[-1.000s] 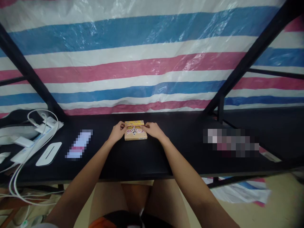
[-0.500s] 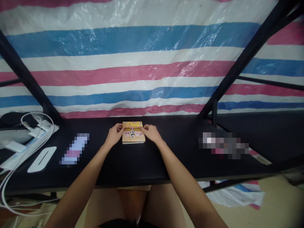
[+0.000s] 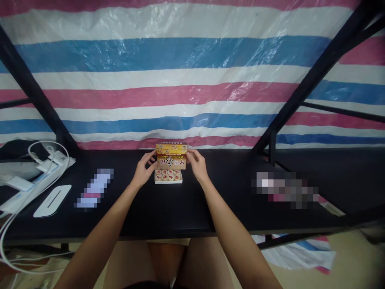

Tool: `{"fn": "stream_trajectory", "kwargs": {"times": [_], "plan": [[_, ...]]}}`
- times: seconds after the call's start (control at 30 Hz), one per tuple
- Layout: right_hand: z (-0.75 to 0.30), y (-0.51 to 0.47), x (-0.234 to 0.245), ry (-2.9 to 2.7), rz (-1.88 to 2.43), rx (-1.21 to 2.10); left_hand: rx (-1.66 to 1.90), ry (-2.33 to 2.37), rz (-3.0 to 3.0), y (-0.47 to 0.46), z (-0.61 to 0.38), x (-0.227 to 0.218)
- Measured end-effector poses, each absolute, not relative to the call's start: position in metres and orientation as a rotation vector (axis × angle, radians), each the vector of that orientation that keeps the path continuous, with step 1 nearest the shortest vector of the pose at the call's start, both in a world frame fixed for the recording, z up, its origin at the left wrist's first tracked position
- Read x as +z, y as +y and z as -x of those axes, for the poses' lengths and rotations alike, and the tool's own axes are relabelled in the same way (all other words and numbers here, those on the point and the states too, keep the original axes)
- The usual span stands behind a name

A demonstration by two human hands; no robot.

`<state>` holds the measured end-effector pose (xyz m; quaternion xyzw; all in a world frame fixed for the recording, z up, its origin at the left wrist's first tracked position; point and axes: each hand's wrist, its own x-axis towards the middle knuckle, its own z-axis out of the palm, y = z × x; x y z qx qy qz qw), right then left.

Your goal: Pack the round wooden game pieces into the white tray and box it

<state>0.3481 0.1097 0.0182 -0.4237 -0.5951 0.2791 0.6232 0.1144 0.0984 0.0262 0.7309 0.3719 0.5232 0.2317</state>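
Observation:
A yellow and tan box lid [image 3: 171, 157] printed "Chinese chess" is raised and tilted above the back of its white box bottom [image 3: 168, 182]. My left hand [image 3: 145, 167] grips the lid's left edge between thumb and fingers. On the opposite edge my right hand [image 3: 197, 163] pinches it the same way. Round Chinese chess pieces [image 3: 171, 177] with red characters lie in rows in the front part of the box bottom. The lid hides the rear of the box.
At left lie a pixelated phone-like object [image 3: 95, 188], a white flat device [image 3: 52, 201] and a power strip [image 3: 39, 180] with white cables. A pixelated item [image 3: 284, 186] lies at right on the black table [image 3: 168, 216]. Striped sheeting hangs behind.
Both hands have lifted the lid off the box bottom and tilted it up toward the back. Chess pieces now show in the box, which stays on the table.

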Motion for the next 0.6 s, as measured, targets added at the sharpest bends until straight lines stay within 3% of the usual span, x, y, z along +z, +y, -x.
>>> {"fn": "stream_trajectory", "kwargs": {"times": [0.3, 0.6], "plan": [[-0.344, 0.105, 0.019, -1.520, 0.964, 0.391, 1.405, 0.876, -1.865, 0.105, -0.113, 0.018], [-0.346, 0.126, -0.012, -1.674, 1.130, 0.448, 1.184, 1.276, -1.797, 0.121, -0.112, 0.012]]}}
